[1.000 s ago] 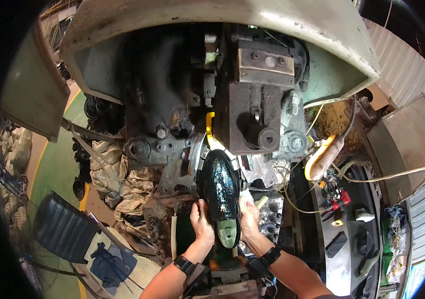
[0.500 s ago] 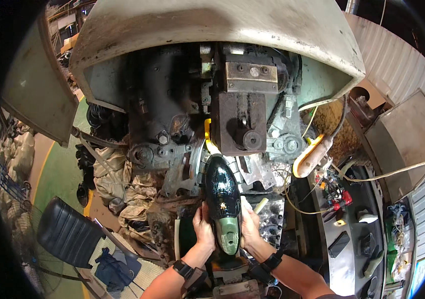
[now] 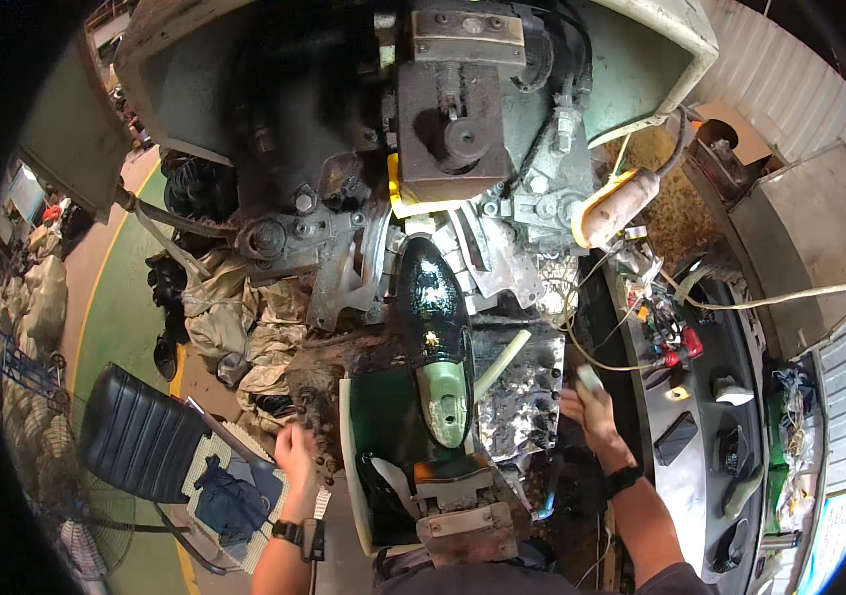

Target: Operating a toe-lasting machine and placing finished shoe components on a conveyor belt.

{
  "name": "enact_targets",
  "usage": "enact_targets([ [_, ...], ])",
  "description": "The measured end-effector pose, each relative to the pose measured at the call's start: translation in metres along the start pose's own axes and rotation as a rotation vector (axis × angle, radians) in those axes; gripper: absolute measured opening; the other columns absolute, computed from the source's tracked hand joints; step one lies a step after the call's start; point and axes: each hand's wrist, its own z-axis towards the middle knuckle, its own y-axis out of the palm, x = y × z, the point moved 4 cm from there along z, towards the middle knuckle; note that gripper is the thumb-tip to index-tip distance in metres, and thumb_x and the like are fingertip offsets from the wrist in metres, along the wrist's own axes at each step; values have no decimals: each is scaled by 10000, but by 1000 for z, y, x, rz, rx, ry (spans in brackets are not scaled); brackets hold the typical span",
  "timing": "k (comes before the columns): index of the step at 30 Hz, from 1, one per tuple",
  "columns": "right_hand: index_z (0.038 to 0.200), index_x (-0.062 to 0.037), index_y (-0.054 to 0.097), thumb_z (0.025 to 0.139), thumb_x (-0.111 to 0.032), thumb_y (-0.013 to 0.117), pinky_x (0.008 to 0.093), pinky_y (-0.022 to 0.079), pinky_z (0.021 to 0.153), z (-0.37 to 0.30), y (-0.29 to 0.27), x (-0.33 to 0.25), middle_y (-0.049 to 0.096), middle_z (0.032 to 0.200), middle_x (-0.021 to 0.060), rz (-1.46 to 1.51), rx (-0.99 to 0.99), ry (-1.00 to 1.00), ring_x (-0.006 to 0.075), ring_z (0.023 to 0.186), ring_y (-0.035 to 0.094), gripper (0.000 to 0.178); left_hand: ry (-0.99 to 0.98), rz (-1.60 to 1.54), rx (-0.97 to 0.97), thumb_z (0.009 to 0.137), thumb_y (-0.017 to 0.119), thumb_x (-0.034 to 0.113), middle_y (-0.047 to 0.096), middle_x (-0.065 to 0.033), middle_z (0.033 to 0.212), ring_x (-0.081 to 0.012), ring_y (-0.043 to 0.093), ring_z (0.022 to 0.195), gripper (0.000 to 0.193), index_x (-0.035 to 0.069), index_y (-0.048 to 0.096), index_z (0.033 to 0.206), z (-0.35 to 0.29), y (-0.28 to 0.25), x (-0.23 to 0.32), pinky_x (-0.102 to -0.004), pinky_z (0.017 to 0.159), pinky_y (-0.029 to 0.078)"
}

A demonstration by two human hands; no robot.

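A glossy black shoe upper (image 3: 428, 307) is stretched over a pale green shoe last (image 3: 446, 397), its toe in among the metal plates of the machine (image 3: 453, 119). Neither hand touches it. To its right, my right hand (image 3: 597, 416) is closed round a small pale piece (image 3: 590, 378) whose kind I cannot make out. My left hand (image 3: 295, 458) is off to the left, beside the dark knobs (image 3: 319, 436) of the machine; its fingers are curled and partly hidden. Below the last lies a padded metal support (image 3: 465, 531).
A work lamp (image 3: 617, 208) hangs at the right by its cable. A bench (image 3: 681, 496) on the right holds several tools and dark pieces. A black chair (image 3: 140, 446) with blue cloth stands at the left. A pale stick (image 3: 502, 362) juts up beside the last.
Both hands have let go of the shoe on its last and moved apart, left and right. The view has tilted lower, so the machine sits higher in the picture.
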Motion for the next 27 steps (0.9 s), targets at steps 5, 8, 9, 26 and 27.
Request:
enact_targets([
  [5, 971, -101, 600, 907, -193, 658, 344, 450, 496, -2, -88, 204, 622, 775, 60, 61, 284, 345, 193, 649, 584, 126, -237, 423, 4, 866, 684, 88, 707, -106, 964, -184, 648, 812, 282, -50, 678, 1113, -13, -71, -136, -308, 749, 515],
  [8, 987, -51, 612, 902, -148, 677, 389, 453, 526, 5, -67, 243, 626, 773, 97, 279, 478, 403, 232, 695, 614, 144, -429, 260, -264, 826, 675, 43, 709, -114, 1038, -209, 659, 895, 363, -67, 670, 1172, -49, -6, -130, -322, 808, 514],
  [9, 938, -54, 593, 896, -126, 698, 379, 416, 491, 8, -56, 241, 597, 732, 90, 218, 455, 411, 219, 669, 601, 134, -425, 265, -261, 826, 675, 43, 709, -114, 1038, -209, 659, 895, 363, -67, 670, 1172, -44, -8, -129, -322, 808, 514],
  [26, 1534, -80, 336, 1101, -437, 336, 362, 361, 1133, -75, 244, -90, 480, 1468, 82, 307, -442, -286, 191, 1306, 483, 561, -183, -638, -655, 1063, 379, 537, 650, -104, 1284, -235, 647, 1121, 602, 37, 581, 1329, -134, 247, 168, -375, 1004, 503],
  [27, 1534, 36, 309, 1108, -368, 330, 328, 293, 1166, -63, 243, -80, 430, 1517, 129, 234, -350, -408, 208, 1370, 411, 588, -172, -641, -659, 1063, 379, 537, 650, -104, 1284, -235, 647, 1121, 602, 37, 581, 1329, -131, 247, 168, -375, 1004, 503],
])
